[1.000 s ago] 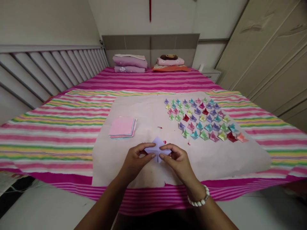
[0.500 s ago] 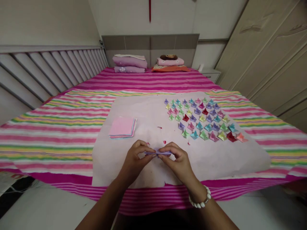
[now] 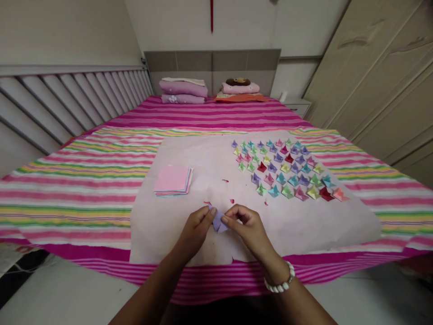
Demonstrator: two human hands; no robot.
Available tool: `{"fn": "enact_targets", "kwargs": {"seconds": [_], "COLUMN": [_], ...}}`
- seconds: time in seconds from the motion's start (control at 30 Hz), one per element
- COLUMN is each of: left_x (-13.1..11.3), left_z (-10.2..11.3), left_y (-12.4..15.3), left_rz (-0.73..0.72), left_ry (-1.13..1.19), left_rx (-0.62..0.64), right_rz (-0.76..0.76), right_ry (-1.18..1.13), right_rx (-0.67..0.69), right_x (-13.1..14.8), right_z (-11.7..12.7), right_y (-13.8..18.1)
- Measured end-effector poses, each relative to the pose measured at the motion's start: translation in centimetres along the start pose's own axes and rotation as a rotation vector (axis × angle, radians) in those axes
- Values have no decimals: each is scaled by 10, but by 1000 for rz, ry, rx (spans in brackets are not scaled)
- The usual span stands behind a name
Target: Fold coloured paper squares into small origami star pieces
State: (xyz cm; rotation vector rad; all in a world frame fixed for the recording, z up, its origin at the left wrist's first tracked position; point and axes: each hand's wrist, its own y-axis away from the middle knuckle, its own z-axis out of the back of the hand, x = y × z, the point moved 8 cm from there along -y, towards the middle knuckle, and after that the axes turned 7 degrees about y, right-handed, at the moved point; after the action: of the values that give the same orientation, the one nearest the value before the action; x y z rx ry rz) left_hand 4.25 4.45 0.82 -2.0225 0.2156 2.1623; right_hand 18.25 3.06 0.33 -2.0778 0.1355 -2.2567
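Observation:
A small folded piece of purple origami paper (image 3: 219,224) is held between both hands, above the near part of a large white paper sheet (image 3: 203,153). My left hand (image 3: 197,227) pinches its upper left side, thumb on top. My right hand (image 3: 246,222) grips its right edge between thumb and fingers; a white bead bracelet (image 3: 283,285) circles that wrist. To the left lies a stack of square coloured paper (image 3: 172,178), pink on top. On the right stand several rows of small folded paper boats (image 3: 287,190) in many colours.
Small red marks or scraps (image 3: 232,201) dot the sheet. Beneath it is a bed with a striped cover (image 3: 84,194). Folded bedding (image 3: 183,88) rests by the headboard (image 3: 192,58). A slatted rail (image 3: 84,99) runs along the left, a wardrobe (image 3: 372,81) along the right.
The purple paper has turned from nearly edge-on to showing a folded face. My left hand has shifted slightly down, and the right fingers have moved to the paper's right edge.

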Motion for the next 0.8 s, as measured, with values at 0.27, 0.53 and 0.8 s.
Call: {"fn": "enact_targets", "kwargs": {"seconds": [0.27, 0.53, 0.8], "left_x": [13, 14, 19], "left_z": [-17, -2, -6], "left_y": [3, -2, 1], "left_rz": [44, 65, 112], "left_ry": [118, 140, 268], "left_rx": [89, 21, 171], "right_rz": [-136, -98, -210], "right_ry": [-184, -221, -380], "right_rx": [-47, -81, 124], "right_x": [-19, -7, -6], "right_z": [0, 1, -17], "right_y": [0, 3, 7]}}
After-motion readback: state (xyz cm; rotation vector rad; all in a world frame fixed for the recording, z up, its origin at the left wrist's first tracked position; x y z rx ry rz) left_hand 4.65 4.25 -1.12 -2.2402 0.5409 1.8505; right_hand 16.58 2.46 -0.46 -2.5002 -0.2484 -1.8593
